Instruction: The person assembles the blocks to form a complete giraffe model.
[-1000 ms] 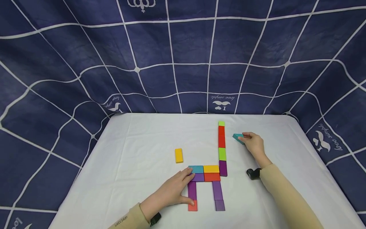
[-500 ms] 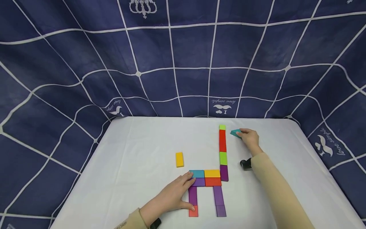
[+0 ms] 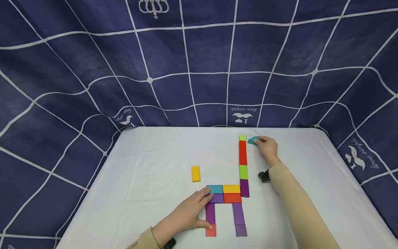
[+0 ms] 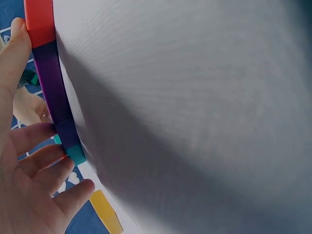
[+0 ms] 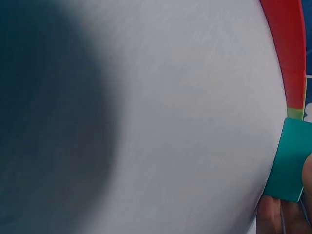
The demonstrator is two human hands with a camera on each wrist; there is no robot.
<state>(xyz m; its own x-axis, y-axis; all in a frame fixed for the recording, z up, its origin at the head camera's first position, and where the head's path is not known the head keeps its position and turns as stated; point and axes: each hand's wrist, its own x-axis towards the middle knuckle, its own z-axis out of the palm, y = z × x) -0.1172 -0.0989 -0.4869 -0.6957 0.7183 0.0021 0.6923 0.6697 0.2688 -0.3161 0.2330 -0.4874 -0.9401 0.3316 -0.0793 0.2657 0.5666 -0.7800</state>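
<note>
My right hand (image 3: 268, 148) pinches a teal wooden block (image 3: 253, 140) at the far end of a column of blocks. In the right wrist view the same teal block (image 5: 288, 160) is between thumb and fingers, close to the column's lime end block (image 5: 295, 113). My left hand (image 3: 190, 211) lies spread on the flat layout, fingertips at a teal block (image 3: 215, 189) and a purple block (image 3: 217, 198), thumb on an orange-red block (image 3: 210, 231). The left wrist view shows that thumb against the orange-red block (image 4: 41, 22), with the fingers loosely spread along the row.
The column has red blocks (image 3: 243, 152), a lime block (image 3: 243, 172) and a dark purple block (image 3: 244, 187). It adjoins yellow (image 3: 231, 188) and red (image 3: 232, 197) blocks, with purple leg blocks below. A loose yellow block (image 3: 195, 173) lies left on the white cloth (image 3: 161, 155).
My right hand has moved left and slightly away from me with the teal block, towards the column's far end; the block has turned. The left hand stays in place on the layout.
</note>
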